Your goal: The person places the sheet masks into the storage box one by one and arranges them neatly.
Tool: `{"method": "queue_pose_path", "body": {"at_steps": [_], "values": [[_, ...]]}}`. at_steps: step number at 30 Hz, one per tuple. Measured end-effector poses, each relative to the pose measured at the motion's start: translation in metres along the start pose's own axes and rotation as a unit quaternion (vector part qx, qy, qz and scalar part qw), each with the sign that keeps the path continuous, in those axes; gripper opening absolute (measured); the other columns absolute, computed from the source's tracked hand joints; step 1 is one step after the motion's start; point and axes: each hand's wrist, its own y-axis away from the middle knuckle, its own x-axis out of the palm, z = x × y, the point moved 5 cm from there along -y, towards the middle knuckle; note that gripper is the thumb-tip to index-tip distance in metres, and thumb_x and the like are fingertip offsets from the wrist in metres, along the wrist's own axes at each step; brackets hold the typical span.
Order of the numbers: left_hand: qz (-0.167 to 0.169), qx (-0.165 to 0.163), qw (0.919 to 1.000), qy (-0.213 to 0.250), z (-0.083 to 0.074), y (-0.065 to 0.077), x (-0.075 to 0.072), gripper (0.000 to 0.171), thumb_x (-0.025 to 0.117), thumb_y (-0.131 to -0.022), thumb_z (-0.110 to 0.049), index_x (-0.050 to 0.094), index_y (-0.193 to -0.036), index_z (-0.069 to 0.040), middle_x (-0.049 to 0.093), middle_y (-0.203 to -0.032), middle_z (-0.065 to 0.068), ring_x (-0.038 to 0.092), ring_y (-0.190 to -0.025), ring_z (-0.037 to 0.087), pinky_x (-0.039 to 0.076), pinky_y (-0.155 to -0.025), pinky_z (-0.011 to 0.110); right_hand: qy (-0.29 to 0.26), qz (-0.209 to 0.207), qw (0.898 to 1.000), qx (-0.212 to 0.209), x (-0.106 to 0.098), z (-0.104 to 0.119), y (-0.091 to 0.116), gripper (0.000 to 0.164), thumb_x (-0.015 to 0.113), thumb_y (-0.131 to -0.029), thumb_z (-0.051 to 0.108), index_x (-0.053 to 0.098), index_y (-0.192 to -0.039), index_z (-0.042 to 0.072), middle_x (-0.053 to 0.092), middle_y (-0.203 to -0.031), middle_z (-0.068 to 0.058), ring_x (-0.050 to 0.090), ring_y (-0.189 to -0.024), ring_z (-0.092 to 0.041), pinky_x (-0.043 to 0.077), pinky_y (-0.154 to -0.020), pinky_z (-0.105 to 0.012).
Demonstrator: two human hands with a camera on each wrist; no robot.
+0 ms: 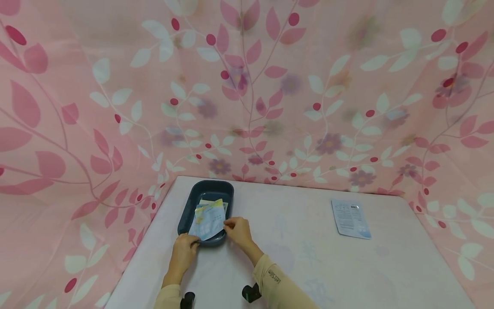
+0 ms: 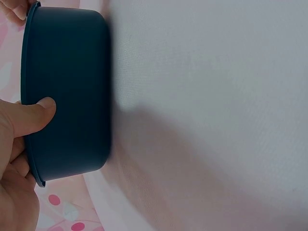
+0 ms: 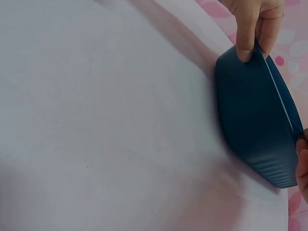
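A dark blue, deep oblong tray (image 1: 211,185) stands at the left of the white table. Flat sachets in pale blue and yellow lie in it, the top sachet (image 1: 210,221) slanting up to the near rim. My left hand (image 1: 182,253) grips the tray's near left corner, its thumb (image 2: 41,115) on the outer wall and its fingers over the rim, beside the sachet's corner. At the near right, my right hand (image 1: 240,231) pinches the sachet's right edge just over the rim. In the right wrist view, the sachet's thin edge runs between both hands.
Another flat sachet (image 1: 351,219), pale blue with print and a barcode, lies at the table's right. The white table (image 1: 285,223) backs onto a pink leaf-patterned curtain (image 1: 270,94). A black camera (image 1: 251,294) sits by the right sleeve.
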Motion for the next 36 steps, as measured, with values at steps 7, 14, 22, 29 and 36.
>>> {"method": "queue_pose_path", "body": {"at_steps": [7,14,22,29,36], "values": [[0.012,-0.011,0.9999,0.003,0.000,0.000,0.001,0.019,0.074,-0.062,0.015,0.070,-0.070,-0.001,0.068,-0.070,0.008,0.062,-0.077,0.030,0.048,-0.080,0.049,-0.003,0.004,1.000,0.002,-0.002,-0.005,0.003,0.004,0.069,-0.077,-0.003,0.071,-0.080,-0.002,0.067,-0.073,-0.007,0.054,-0.062,-0.008,0.045,-0.056,-0.019],[0.037,-0.046,0.9982,0.004,0.000,-0.001,0.000,0.017,0.073,-0.066,0.014,0.071,-0.072,-0.002,0.069,-0.073,0.008,0.062,-0.081,0.030,0.049,-0.079,0.048,-0.025,-0.014,1.000,0.009,-0.011,-0.012,0.011,0.005,0.070,-0.077,-0.001,0.068,-0.080,-0.003,0.065,-0.073,-0.005,0.050,-0.063,-0.004,0.044,-0.057,-0.018],[0.038,-0.044,0.9983,0.003,-0.001,-0.002,-0.001,0.017,0.072,-0.066,0.014,0.071,-0.072,-0.002,0.069,-0.074,0.009,0.062,-0.082,0.031,0.048,-0.080,0.048,-0.023,-0.029,0.999,-0.013,-0.027,-0.013,0.014,0.004,0.070,-0.078,0.000,0.069,-0.080,-0.003,0.066,-0.072,-0.006,0.052,-0.062,-0.006,0.044,-0.057,-0.017],[0.036,-0.041,0.9985,0.002,-0.002,-0.001,-0.001,0.017,0.073,-0.066,0.014,0.071,-0.072,-0.002,0.068,-0.074,0.009,0.061,-0.079,0.030,0.049,-0.077,0.047,-0.022,-0.066,0.997,-0.020,-0.062,-0.026,0.022,0.005,0.070,-0.079,0.000,0.068,-0.082,-0.004,0.066,-0.073,-0.009,0.056,-0.062,-0.012,0.046,-0.057,-0.018],[0.038,-0.042,0.9984,0.004,-0.001,0.000,-0.001,0.017,0.073,-0.066,0.013,0.071,-0.072,-0.002,0.068,-0.074,0.009,0.061,-0.080,0.031,0.049,-0.076,0.048,-0.022,-0.121,0.992,0.011,-0.115,-0.054,0.037,0.005,0.069,-0.081,0.000,0.068,-0.084,-0.004,0.068,-0.075,-0.010,0.061,-0.064,-0.018,0.049,-0.059,-0.021]]}}
